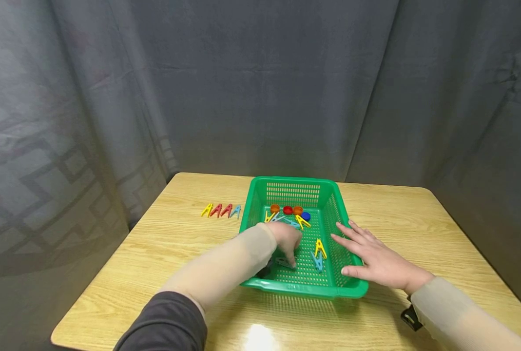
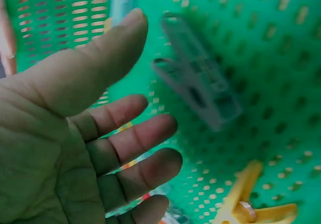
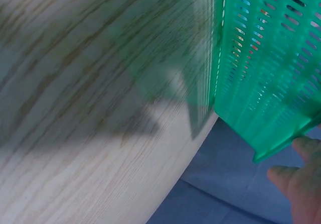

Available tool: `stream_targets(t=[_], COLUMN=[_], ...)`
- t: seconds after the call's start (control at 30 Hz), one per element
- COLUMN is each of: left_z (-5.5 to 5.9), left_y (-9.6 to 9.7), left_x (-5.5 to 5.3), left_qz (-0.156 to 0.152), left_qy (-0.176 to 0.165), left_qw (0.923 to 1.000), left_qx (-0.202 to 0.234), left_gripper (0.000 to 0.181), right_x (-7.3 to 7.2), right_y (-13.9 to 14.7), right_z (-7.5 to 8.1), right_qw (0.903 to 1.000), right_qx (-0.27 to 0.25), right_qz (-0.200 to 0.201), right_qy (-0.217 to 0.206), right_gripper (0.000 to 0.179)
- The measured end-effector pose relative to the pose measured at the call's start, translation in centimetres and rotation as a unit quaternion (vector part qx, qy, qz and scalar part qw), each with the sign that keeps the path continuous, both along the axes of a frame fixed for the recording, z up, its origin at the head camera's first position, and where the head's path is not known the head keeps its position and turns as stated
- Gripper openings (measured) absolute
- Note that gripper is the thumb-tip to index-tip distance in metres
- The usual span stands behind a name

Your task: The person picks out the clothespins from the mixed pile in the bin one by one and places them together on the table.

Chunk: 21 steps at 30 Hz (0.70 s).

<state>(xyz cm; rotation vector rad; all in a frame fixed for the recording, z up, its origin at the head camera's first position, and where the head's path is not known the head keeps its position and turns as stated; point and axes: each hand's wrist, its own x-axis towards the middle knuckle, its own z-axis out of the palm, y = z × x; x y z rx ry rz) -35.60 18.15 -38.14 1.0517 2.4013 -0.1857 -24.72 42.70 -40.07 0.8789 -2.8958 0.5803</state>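
Note:
My left hand (image 1: 286, 239) reaches down inside a green plastic basket (image 1: 295, 290). Below its fingers lies a grey clothespin (image 2: 200, 78) on the basket floor; in the left wrist view the thumb and loosely bent fingers stand apart from it, with nothing between them. A yellow clothespin (image 1: 319, 248) and a blue clothespin (image 1: 317, 262) lie together to the right of this hand. Farther back are more clothespins, including a yellow one (image 1: 302, 222). My right hand (image 1: 376, 258), fingers spread, is at the basket's right rim; whether it touches the rim is hard to tell.
Round caps, orange (image 1: 275, 208), red (image 1: 288, 210) and blue (image 1: 306, 216), lie at the basket's far end. Left of the basket, a row of clothespins, among them a red one (image 1: 227, 210), lies on the wooden table (image 1: 164, 258). Grey curtains (image 1: 260, 87) hang behind.

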Motion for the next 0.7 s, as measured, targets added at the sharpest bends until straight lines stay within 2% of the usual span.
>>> stream_targets(t=[0.1,0.17,0.27,0.43,0.5,0.6,0.7], left_z=[-0.04,-0.1,-0.19,-0.13,-0.04,-0.02,-0.1], left_y=[-0.09,-0.09,-0.08,-0.12,-0.16,-0.19,-0.14], left_x=[0.23,0.31,0.3,0.28,0.33,0.38,0.38], left_qz=[0.012,0.009,-0.008,-0.042,-0.049,-0.044,-0.043], left_qy=[-0.015,-0.019,-0.024,-0.007,-0.001,-0.006,-0.006], left_qw=[0.9998,0.9997,0.9996,0.9991,0.9988,0.9988,0.9986], left_qx=[-0.009,-0.013,-0.011,-0.001,0.007,0.022,0.031], left_gripper=[0.044,0.041,0.033,0.021,0.023,0.032,0.033], right_x=[-0.02,-0.02,-0.02,-0.02,-0.02,-0.02,0.0], right_y=[0.0,0.02,0.05,0.06,0.04,0.0,0.0], right_z=[-0.01,-0.02,-0.05,-0.07,-0.04,0.01,0.03], right_qw=[1.0,1.0,1.0,1.0,1.0,1.0,1.0], right_qx=[0.0,0.0,-0.002,-0.001,-0.001,-0.003,-0.006], right_qz=[0.001,0.001,0.001,0.002,0.003,0.003,0.001], right_qy=[0.002,0.002,0.002,0.006,0.006,0.003,-0.004], right_gripper=[0.07,0.07,0.07,0.07,0.07,0.07,0.07])
